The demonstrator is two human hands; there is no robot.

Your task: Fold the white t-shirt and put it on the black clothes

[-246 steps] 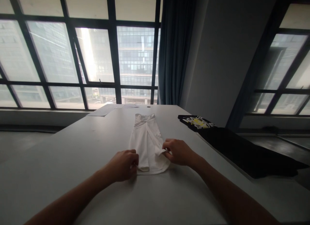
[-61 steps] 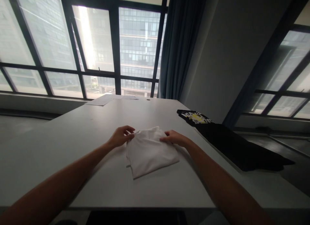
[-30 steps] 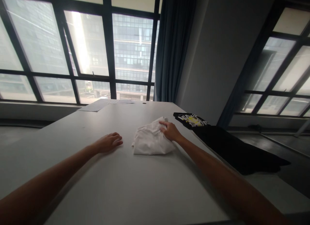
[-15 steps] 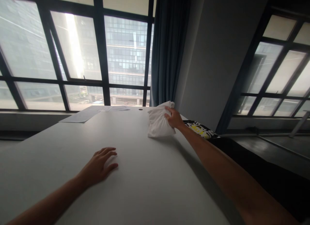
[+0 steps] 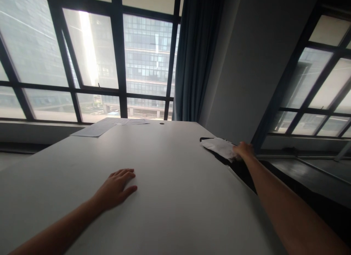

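Note:
My left hand (image 5: 119, 185) lies on the white table (image 5: 164, 203) with its fingers stretched out and the thumb apart, holding nothing. At the table's right edge my right hand (image 5: 244, 150) has its fingers closed on the near right end of a folded white cloth (image 5: 218, 147). Flat and low, the cloth covers most of a black item (image 5: 226, 161), whose dark rim shows around it. Part of my right hand's fingers is blurred or hidden.
Several white paper sheets (image 5: 94, 128) lie at the table's far left. A small dark round spot (image 5: 161, 123) marks the far edge. Beyond stand a window wall (image 5: 148, 57), a blue curtain (image 5: 192, 61) and a grey pillar (image 5: 246, 64).
My right hand has carried the white cloth rightward and lowered it onto the black patterned item at the table's edge, hiding its pattern. My left hand stays on the table.

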